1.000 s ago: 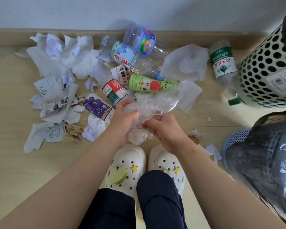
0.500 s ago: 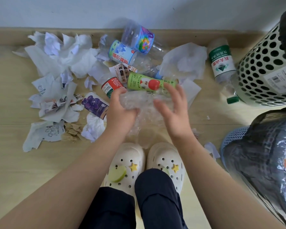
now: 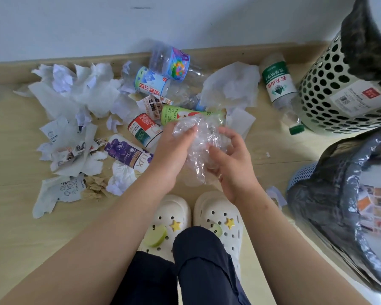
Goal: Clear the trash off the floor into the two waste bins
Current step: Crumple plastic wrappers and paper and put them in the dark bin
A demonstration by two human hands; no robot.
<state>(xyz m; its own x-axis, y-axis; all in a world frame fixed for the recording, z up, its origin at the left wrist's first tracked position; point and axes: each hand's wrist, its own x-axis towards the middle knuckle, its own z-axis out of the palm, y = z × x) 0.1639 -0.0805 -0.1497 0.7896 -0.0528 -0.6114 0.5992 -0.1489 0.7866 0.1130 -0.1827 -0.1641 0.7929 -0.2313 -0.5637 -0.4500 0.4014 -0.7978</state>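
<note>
clear film: crumpled, held off the floor between left grip and right grip, fingers of both curled onto it. bottles, torn paper: on floor, left of and beyond the grips. green bin, lined blue bin: right of the grips, apart.

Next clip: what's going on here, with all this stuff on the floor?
A person holds a crumpled sheet of clear plastic film in both hands. The left hand grips its left side and the right hand curls round its right. Torn white paper scraps and labelled plastic bottles lie on the floor by the wall. The cream perforated bin and the blue mesh bin lined with a black bag stand to the right. The film is in neither yet.
</note>
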